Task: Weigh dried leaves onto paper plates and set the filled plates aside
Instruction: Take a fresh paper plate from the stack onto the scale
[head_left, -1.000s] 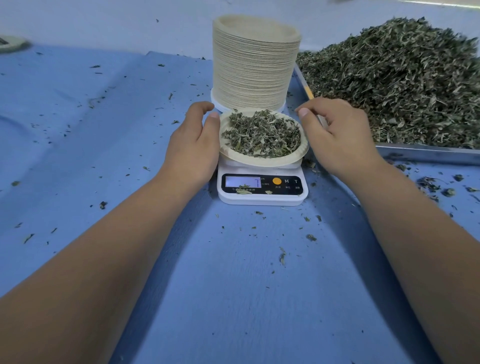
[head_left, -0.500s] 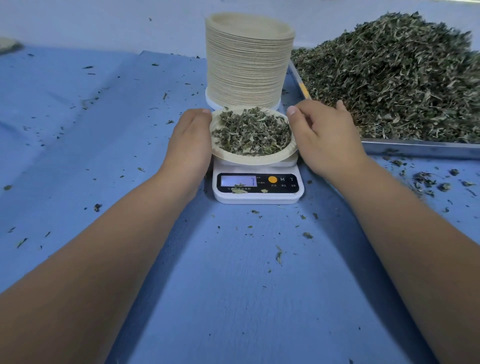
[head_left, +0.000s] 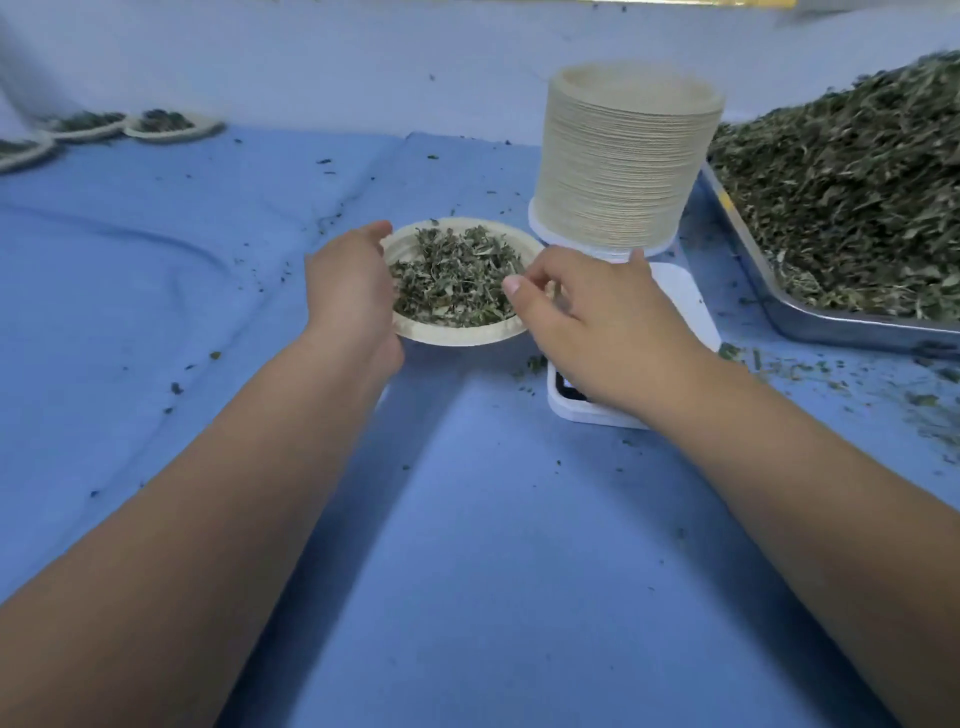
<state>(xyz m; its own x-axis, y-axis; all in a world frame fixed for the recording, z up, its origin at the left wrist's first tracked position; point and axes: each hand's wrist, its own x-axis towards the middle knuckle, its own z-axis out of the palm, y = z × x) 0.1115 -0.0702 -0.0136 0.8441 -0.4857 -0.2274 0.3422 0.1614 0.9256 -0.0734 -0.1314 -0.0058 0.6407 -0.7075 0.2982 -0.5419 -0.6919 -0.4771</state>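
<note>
4 filled plates (head_left: 457, 335) (3 far left), 1 plate stack (head_left: 618, 166), 1 scale (head_left: 685, 301), 1 tray (head_left: 831, 327).

No legible text, label or number anywhere.

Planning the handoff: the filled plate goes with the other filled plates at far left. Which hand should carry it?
Left. The left hand grips the filled plate on its left rim, nearest the set-aside plates; the right hand would likely have to reach across.

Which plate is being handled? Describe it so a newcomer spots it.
Find the tall stack of empty plates. Left of its base, left hand and right hand hold the plate of leaves; the other filled plates lie far back, untouched.
</note>
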